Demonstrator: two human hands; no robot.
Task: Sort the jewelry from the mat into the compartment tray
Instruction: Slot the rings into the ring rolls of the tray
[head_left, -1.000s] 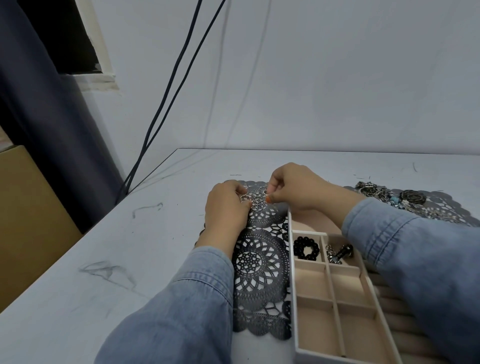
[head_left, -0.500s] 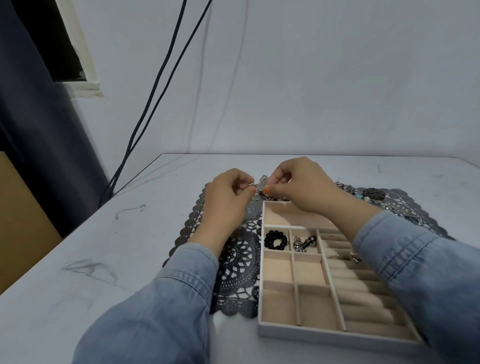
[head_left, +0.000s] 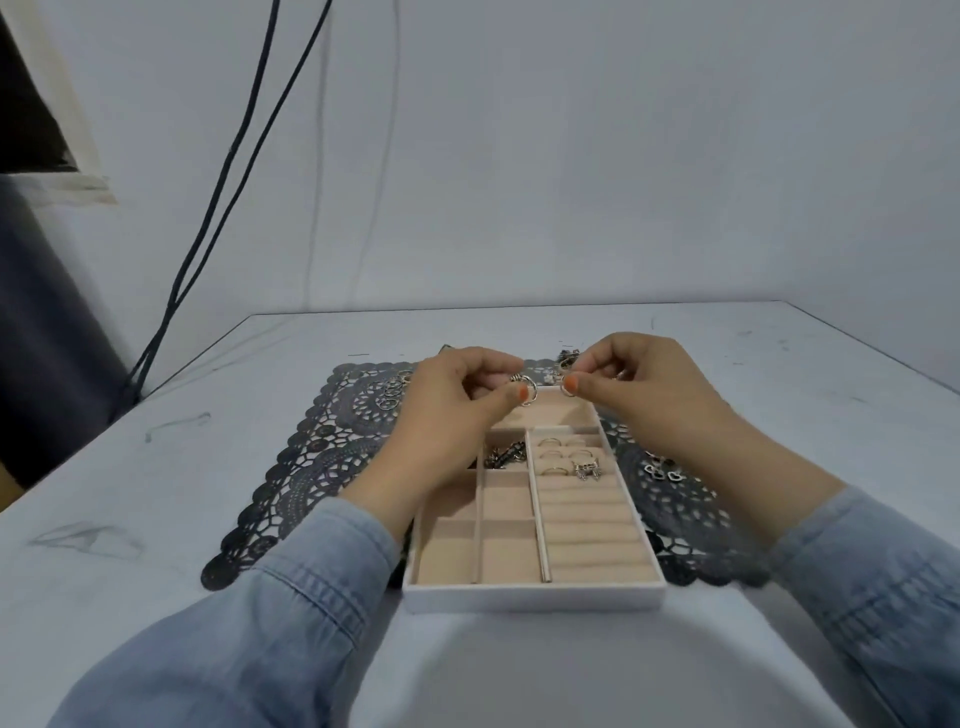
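Left grip (head_left: 457, 400): a bare hand with curled fingers; thumb and forefinger pinch a silver ring (head_left: 525, 391) above the far end of the tray.
Right grip (head_left: 641, 387): also curled, thumb and forefinger pinching a second ring (head_left: 568, 391) (partly hidden by the orange thumbnail).
Two rings: held at the same height, near each other but not touching, between the two hands.
Tray (head_left: 535, 597): white rim, beige lining, lying on the mat, its near edge about level with the mat's near edge.
Small compartment: left of the ring rolls, towards the far end, holds dark metal pieces (head_left: 506, 454).
Ring rolls (head_left: 592, 525): they fill the right column; stored rings (head_left: 555, 470) sit in the far rows, with a charm cluster (head_left: 587, 469) just beside them.
Mat (head_left: 322, 467): black lace, spread flat on the table under and around the tray.
Loose jewelry: a group of hoops (head_left: 392, 392) lies on the mat's far left; heart pieces (head_left: 662, 470) lie right of the tray, under the right wrist.
Table (head_left: 156, 519): pale and scuffed.
Sleeves (head_left: 291, 623): blue denim on both arms.
Cables (head_left: 234, 182): two dark lines run down the wall at the left.
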